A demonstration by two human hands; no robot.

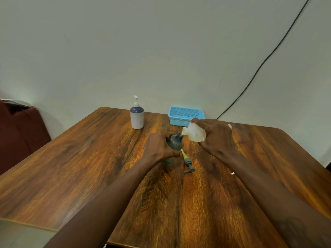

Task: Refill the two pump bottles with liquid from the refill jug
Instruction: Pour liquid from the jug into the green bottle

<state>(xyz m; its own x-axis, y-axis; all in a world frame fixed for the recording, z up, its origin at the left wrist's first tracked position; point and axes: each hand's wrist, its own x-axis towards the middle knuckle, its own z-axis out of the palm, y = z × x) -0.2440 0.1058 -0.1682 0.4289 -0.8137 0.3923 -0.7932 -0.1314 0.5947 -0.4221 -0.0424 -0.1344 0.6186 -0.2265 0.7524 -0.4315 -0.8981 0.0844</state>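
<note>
The left hand point(160, 147) grips the open grey bottle point(175, 142) mid-surface point(89, 167) while the right hand point(215, 136) clasps the tilted white jug point(194, 133), spout at its neck, the pump point(188, 162) lying beside it and the second bottle point(137, 115) upright near the blue basket point(185, 115).

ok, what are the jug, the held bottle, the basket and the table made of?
Jug: whitish translucent plastic, dull; it looks cloudy.
Bottle: smoky grey plastic, seemingly see-through, smooth.
Basket: light blue moulded plastic, perforated walls.
Table: glossy wood grain, laminate or varnished wood, cannot tell which.
</note>
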